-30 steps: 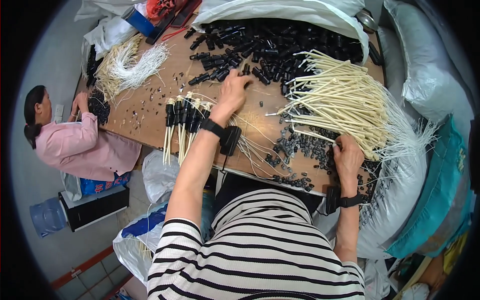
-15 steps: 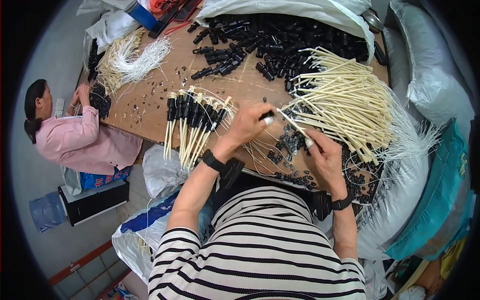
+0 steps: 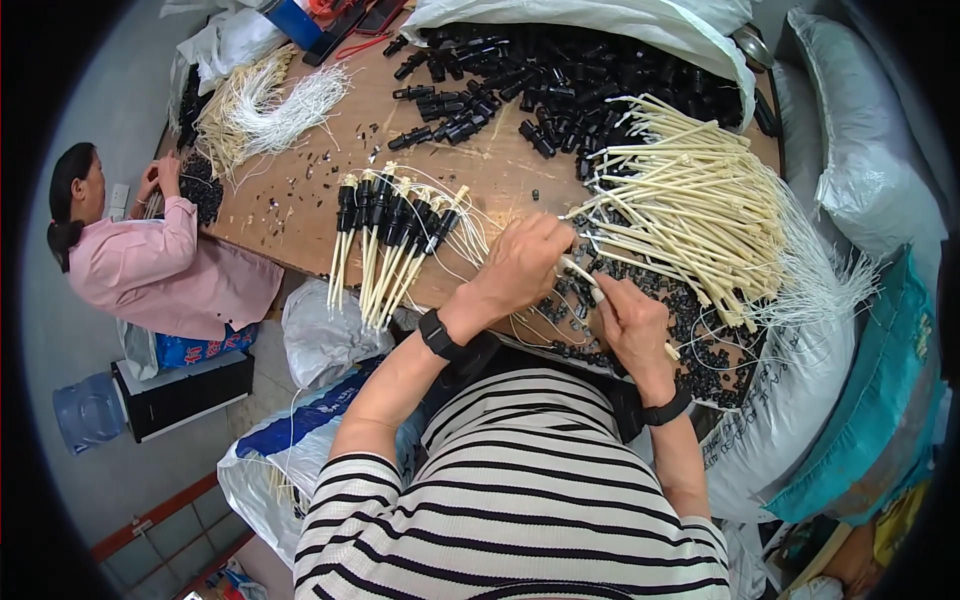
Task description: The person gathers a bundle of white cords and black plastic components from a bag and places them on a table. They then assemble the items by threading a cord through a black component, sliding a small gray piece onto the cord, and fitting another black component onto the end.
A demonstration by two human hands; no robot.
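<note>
A thin cream rod (image 3: 577, 268) spans the gap between my two hands. My right hand (image 3: 635, 325) grips it with thumb and fingers, and its lower end shows below the palm. The upper end runs into the curled fingers of my left hand (image 3: 525, 260), which is turned back upward, so whatever else it holds is hidden. Just left of that hand lies a row of cream rods fitted with black plastic sleeves (image 3: 378, 205), their white strings trailing. To the right is a big pile of bare cream rods (image 3: 690, 200) with white strings.
Small black pieces (image 3: 715, 345) are strewn along the table's near edge. Black plastic fittings (image 3: 560, 85) spill from a white sack (image 3: 600, 18) at the back. A white string bundle (image 3: 290, 115) lies far left, near a person in pink (image 3: 150, 255). Full sacks (image 3: 880, 130) line the right.
My left hand has turned and moved slightly right and down, hiding the black piece seen in it before. My right hand has shifted a little left and down, its fingers now curled more tightly around the rod.
</note>
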